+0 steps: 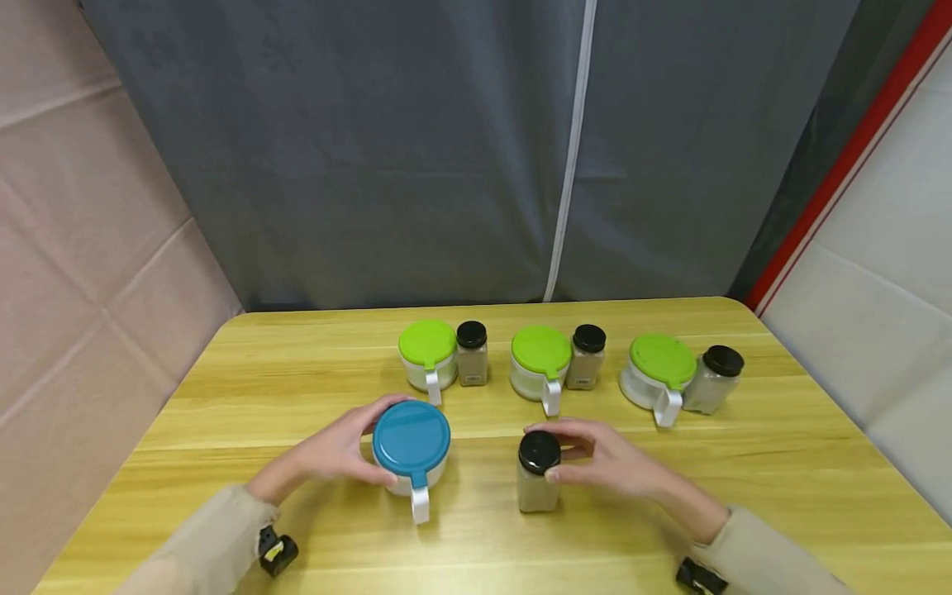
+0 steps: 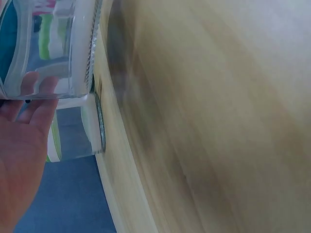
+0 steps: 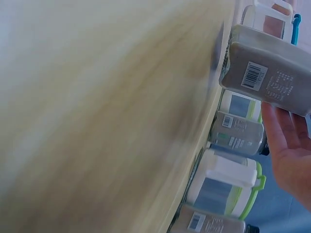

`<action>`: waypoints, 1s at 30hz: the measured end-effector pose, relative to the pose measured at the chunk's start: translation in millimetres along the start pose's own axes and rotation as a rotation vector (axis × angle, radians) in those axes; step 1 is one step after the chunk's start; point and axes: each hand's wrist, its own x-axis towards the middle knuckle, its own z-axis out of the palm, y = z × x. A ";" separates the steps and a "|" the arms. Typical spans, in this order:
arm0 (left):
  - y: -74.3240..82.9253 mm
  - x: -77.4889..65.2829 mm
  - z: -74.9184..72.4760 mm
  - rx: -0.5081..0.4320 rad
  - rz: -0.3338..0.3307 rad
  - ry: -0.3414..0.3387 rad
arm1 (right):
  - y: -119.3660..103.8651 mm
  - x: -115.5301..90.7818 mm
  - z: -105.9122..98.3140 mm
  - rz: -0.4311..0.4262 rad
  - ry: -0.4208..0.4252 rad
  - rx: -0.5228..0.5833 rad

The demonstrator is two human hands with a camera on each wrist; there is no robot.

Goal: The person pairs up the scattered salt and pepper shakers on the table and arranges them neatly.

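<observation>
My left hand (image 1: 344, 450) grips a clear seasoning jar with a blue lid (image 1: 411, 436) and a white handle, thumb at the near side and fingers round the far side. In the left wrist view, the fingers (image 2: 44, 104) show against its glass wall (image 2: 58, 80). My right hand (image 1: 606, 461) holds a square spice bottle (image 1: 537, 493) with a black lid between thumb and fingers. The right wrist view shows this bottle's barcode label (image 3: 254, 76) and its pale brown contents. Both containers stand upright near the middle of the table, apart from each other.
Behind the hands, green-lidded jars (image 1: 427, 343) (image 1: 541, 350) (image 1: 662, 361) alternate with black-lidded spice bottles (image 1: 472, 364) (image 1: 585, 368) (image 1: 711, 388) in a row. The wooden table (image 1: 297, 355) ends at a grey curtain (image 1: 372, 165). Pale walls flank both sides.
</observation>
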 end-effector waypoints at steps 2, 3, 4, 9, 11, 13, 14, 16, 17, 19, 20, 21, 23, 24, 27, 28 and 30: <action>-2.6 1.1 -0.5 -0.011 -0.001 -0.006 | 0.7 6.2 2.1 0.008 -0.003 0.006; -4.1 1.7 -0.5 -0.020 -0.002 -0.009 | 0.9 9.4 3.1 0.012 -0.004 0.010; -5.3 2.2 -0.5 -0.029 -0.008 -0.012 | 1.2 12.6 3.9 0.013 -0.005 0.012; -10.0 4.9 0.4 -0.076 -0.018 -0.023 | 1.8 27.4 8.0 0.015 -0.013 0.017; -11.5 5.7 0.6 -0.087 -0.016 -0.026 | 2.1 32.6 9.4 0.003 -0.013 0.016; -12.8 6.6 0.6 -0.090 -0.001 -0.030 | 2.5 37.5 10.5 -0.009 -0.011 0.018; -13.2 7.1 0.5 -0.096 -0.004 -0.031 | 2.7 39.9 11.0 -0.015 -0.010 0.018; -14.3 7.8 0.2 -0.103 0.011 -0.038 | 2.5 44.6 12.2 -0.027 -0.008 0.019; -14.8 8.1 0.2 -0.109 0.018 -0.042 | 2.0 46.9 13.0 -0.024 -0.007 0.023; -15.2 8.8 0.2 -0.127 0.018 -0.049 | -0.2 51.2 14.5 -0.015 -0.001 0.023; -15.4 9.1 0.2 -0.134 0.019 -0.052 | -3.5 52.8 15.4 -0.010 0.001 0.023; -15.7 9.4 0.2 -0.145 0.018 -0.056 | -6.5 54.3 16.2 -0.001 0.006 0.027; -16.0 10.0 0.4 -0.165 0.020 -0.062 | -12.9 56.7 17.6 0.023 0.015 0.036; -16.0 10.3 0.4 -0.175 0.020 -0.065 | -15.9 57.8 18.2 0.033 0.019 0.039; -16.7 10.2 0.5 -0.201 0.023 -0.071 | -20.4 60.5 19.8 0.059 0.029 0.056; -16.8 10.1 0.6 -0.208 0.026 -0.073 | -20.5 61.5 20.3 0.063 0.032 0.060; -16.8 9.6 0.4 -0.221 0.019 -0.075 | -20.0 63.1 21.4 0.067 0.037 0.068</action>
